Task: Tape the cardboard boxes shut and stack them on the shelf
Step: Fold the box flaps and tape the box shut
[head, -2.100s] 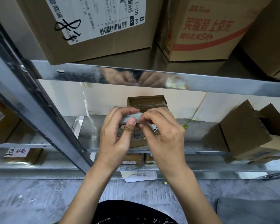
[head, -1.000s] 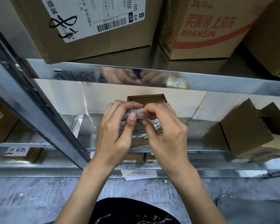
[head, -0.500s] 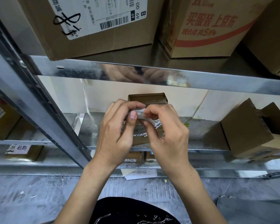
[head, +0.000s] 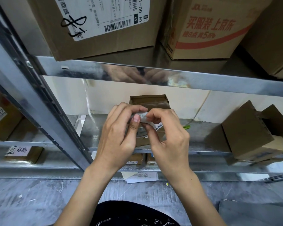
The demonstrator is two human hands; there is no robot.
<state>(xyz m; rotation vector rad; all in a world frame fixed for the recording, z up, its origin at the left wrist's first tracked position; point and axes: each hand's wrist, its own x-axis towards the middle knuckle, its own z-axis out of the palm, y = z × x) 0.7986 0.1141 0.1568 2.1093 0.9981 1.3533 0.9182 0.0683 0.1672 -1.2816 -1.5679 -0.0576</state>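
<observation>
head view: left hand and right hand pinch tape roll.

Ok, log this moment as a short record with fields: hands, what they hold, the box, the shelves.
left hand: pinching a small white strip at its left end
right hand: pinching the same strip from the right
small box: on the middle shelf, behind the hands, clear tape across its top
open box: right on that shelf, tilted, flaps up
upper shelf: large labelled boxes
</observation>
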